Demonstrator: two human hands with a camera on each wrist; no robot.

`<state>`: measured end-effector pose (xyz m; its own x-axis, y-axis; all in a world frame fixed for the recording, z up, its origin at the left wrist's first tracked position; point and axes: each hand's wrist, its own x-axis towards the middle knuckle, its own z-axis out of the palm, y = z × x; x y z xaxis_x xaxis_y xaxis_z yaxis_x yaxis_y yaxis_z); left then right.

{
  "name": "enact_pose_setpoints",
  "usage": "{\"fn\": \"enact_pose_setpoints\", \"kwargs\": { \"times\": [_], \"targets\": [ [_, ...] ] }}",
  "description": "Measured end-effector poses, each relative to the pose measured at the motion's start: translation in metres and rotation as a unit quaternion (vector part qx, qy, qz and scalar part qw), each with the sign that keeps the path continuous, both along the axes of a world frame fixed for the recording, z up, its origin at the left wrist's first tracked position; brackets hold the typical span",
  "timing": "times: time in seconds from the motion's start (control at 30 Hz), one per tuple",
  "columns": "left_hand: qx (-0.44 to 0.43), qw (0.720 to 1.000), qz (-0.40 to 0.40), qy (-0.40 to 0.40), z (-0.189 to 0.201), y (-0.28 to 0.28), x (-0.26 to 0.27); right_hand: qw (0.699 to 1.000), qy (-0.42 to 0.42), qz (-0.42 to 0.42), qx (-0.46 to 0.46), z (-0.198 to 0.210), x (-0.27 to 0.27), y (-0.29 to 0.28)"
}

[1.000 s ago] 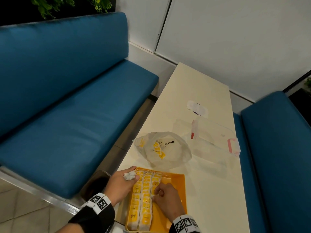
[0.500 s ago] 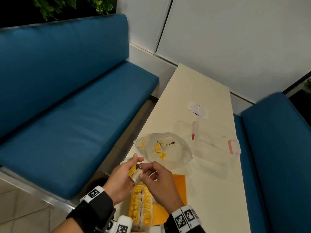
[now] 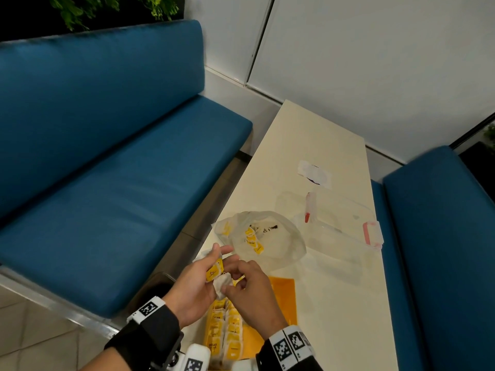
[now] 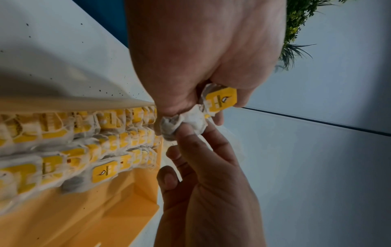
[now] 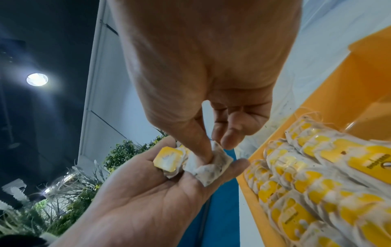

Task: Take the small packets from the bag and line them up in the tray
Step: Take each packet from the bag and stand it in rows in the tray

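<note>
Place: café or canteen booth.
Seating: blue padded bench (image 3: 112, 162) left of the fingers, a second one (image 3: 439, 236) right.
Table: narrow cream table (image 3: 316, 145) beyond them.
Backdrop: white panelled wall (image 3: 375, 62), plants (image 3: 80, 9).

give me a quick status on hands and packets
Left hand holds a small packet above the tray; right hand pinches it too. More packets still in the bag. Nothing in the way.

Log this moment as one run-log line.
left hand: holds packets | right hand: pinches one packet | tray: three rows | bag: packets remain
</note>
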<state>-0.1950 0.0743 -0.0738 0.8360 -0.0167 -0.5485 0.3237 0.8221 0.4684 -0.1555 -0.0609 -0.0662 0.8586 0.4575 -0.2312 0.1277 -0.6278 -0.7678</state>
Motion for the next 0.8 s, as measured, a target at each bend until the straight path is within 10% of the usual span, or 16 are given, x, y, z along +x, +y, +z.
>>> {"fn": "enact_pose_setpoints", "kwargs": {
  "times": [0.43,0.67,0.8],
  "targets": [
    [0.059,0.995,0.085,0.015,-0.013,0.015,0.003,0.993,0.072,-0.04,0.088,0.014,0.005,-0.017],
    [0.237,0.953,-0.154,-0.114,-0.024,0.012,-0.009,0.974,0.132,-0.026,0.184,0.022,0.016,-0.034],
    [0.282,0.94,-0.14,-0.13,-0.019,0.002,-0.009,0.975,0.116,-0.075,0.176,0.014,0.012,-0.031]
  ]
}}
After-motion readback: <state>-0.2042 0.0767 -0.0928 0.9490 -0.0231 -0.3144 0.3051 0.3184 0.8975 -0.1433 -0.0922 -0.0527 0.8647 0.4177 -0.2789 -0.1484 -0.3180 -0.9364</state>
